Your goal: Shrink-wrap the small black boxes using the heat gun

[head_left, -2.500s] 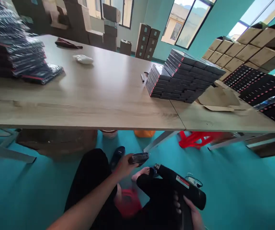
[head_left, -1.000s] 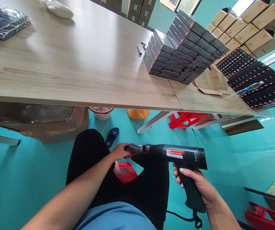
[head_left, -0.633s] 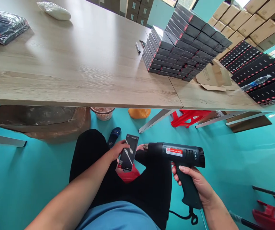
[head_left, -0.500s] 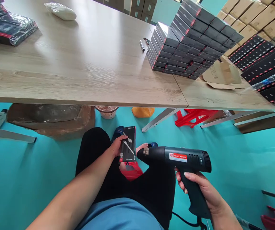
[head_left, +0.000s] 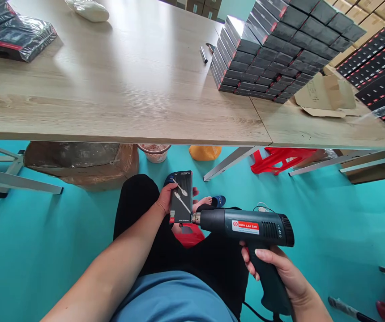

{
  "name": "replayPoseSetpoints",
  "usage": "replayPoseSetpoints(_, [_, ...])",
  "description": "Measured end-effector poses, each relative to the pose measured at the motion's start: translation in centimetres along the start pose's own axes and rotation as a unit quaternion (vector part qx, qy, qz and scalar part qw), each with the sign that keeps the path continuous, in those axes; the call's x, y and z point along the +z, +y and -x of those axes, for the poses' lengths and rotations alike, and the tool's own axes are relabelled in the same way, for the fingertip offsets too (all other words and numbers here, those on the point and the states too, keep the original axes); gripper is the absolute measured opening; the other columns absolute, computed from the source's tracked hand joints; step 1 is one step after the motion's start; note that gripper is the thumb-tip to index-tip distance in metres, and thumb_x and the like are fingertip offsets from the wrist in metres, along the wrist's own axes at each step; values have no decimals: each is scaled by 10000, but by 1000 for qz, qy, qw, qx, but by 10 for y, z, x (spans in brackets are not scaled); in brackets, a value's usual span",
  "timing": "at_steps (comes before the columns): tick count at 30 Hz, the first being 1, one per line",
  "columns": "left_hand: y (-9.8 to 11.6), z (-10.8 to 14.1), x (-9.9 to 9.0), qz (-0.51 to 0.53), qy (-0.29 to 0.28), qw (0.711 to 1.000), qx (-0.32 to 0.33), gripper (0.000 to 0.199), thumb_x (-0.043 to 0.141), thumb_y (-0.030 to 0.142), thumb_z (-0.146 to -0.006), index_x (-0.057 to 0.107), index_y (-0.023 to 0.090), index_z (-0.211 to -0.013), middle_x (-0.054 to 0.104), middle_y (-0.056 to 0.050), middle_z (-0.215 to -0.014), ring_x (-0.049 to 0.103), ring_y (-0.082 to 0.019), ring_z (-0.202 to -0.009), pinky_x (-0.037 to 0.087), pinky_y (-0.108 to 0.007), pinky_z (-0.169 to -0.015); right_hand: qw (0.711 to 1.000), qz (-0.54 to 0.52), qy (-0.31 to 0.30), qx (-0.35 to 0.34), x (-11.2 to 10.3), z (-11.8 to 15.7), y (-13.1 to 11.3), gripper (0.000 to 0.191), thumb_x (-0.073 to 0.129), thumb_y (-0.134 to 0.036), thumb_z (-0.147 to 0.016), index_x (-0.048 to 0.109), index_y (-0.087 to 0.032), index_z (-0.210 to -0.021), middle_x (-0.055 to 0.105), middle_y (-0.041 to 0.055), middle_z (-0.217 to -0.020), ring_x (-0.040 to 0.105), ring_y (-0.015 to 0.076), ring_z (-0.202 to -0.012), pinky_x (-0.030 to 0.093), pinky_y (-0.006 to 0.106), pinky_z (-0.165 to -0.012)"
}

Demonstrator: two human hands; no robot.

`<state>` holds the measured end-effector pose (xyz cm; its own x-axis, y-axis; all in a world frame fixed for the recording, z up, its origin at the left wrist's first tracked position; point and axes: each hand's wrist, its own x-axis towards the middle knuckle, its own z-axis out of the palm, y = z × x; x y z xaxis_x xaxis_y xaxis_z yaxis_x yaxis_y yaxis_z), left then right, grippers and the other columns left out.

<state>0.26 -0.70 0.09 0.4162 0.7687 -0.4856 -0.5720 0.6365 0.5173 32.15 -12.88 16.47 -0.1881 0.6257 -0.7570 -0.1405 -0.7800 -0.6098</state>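
Note:
My left hand [head_left: 166, 197] is closed around a slim black box [head_left: 181, 206] with white cable connectors printed on its front, held upright above my lap. Its thumb lies over the left side, and fingertips show past the right edge. In my right hand [head_left: 277, 266] is a dark heat gun [head_left: 246, 225] with a red and white label, gripped by its handle. The metal nozzle points left, close by the box's lower right edge; whether they touch I cannot tell. A cord runs from the handle's base.
Across the front stands a wooden table [head_left: 121, 103]. It bears stacked black boxes [head_left: 273, 58], a pen [head_left: 203, 54], film-wrapped boxes [head_left: 21, 38], a white packet [head_left: 90, 10] and flattened cardboard [head_left: 327, 94]. Beneath are a large carton [head_left: 81, 163], a bucket [head_left: 155, 154], an orange bag [head_left: 205, 152] and a red stool [head_left: 276, 158].
The heat gun's nozzle has come level and nearer the box's lower right edge. More left fingertips show behind the box. The whole view has shifted slightly.

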Motion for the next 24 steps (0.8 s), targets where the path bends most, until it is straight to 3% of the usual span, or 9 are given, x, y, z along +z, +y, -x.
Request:
replayPoseSetpoints(3, [4, 1, 4, 83, -69, 994, -21, 745, 530, 624, -746, 619, 103, -1271, 719, -216, -1179, 680, -379, -1085, 519, -549, -919, 1000, -18, 9, -6, -2, 2, 0, 421, 850, -405, -732, 766, -156, -1061, 751, 83, -845, 680, 169, -640, 519, 245, -543])
replayPoseSetpoints(5, [1, -6, 1, 107, -70, 991, -36, 687, 550, 599, -754, 632, 93, -1210, 733, -208, -1080, 696, -365, -1007, 533, -539, -883, 1000, -18, 14, -9, -2, 3, 1, 416, 846, -409, -739, 765, -159, -1061, 750, 80, -846, 678, 169, -646, 518, 245, -545])
replayPoseSetpoints(7, [-6, -17, -5, 81, -8, 995, -50, 544, 602, 553, -765, 653, 117, -1085, 730, -159, -912, 703, -312, -855, 557, -482, -812, 1000, 0, 18, -15, 0, 4, 1, 404, 835, -411, -760, 762, -167, -1073, 750, 77, -865, 679, 171, -668, 522, 252, -559])
replayPoseSetpoints(9, [-16, -28, -11, -7, 96, 994, -54, 384, 693, 493, -755, 641, 164, -946, 665, -67, -729, 651, -235, -675, 553, -392, -701, 999, 33, 17, -19, 5, 2, 1, 404, 826, -416, -777, 757, -174, -1094, 750, 76, -890, 678, 175, -690, 528, 264, -578])
replayPoseSetpoints(11, [-25, -35, -13, -117, 188, 974, -40, 316, 776, 432, -726, 615, 200, -867, 581, 3, -634, 572, -180, -575, 499, -314, -599, 997, 72, 14, -17, 12, 0, 1, 415, 823, -430, -782, 754, -176, -1103, 750, 77, -904, 677, 182, -706, 534, 281, -598])
replayPoseSetpoints(13, [-31, -38, -13, -195, 239, 951, -17, 309, 817, 401, -708, 605, 217, -838, 555, 19, -626, 545, -170, -574, 444, -286, -556, 994, 106, 9, -16, 20, -3, 0, 427, 821, -450, -778, 754, -173, -1095, 747, 75, -899, 673, 187, -711, 536, 295, -610])
replayPoseSetpoints(19, [-30, -36, -12, -229, 298, 927, 6, 337, 841, 393, -703, 583, 217, -829, 615, -27, -735, 592, -218, -700, 457, -325, -625, 988, 151, -7, -20, 35, -11, 4, 424, 827, -474, -756, 758, -167, -1039, 740, 71, -883, 663, 189, -700, 523, 306, -607])
replayPoseSetpoints(24, [-32, -38, -15, -210, 292, 933, 5, 386, 863, 416, -684, 597, 217, -881, 613, -38, -742, 617, -260, -765, 463, -346, -666, 982, 188, -21, -22, 36, -21, 8, 402, 830, -519, -735, 760, -152, -884, 731, 87, -887, 659, 200, -714, 529, 318, -611])
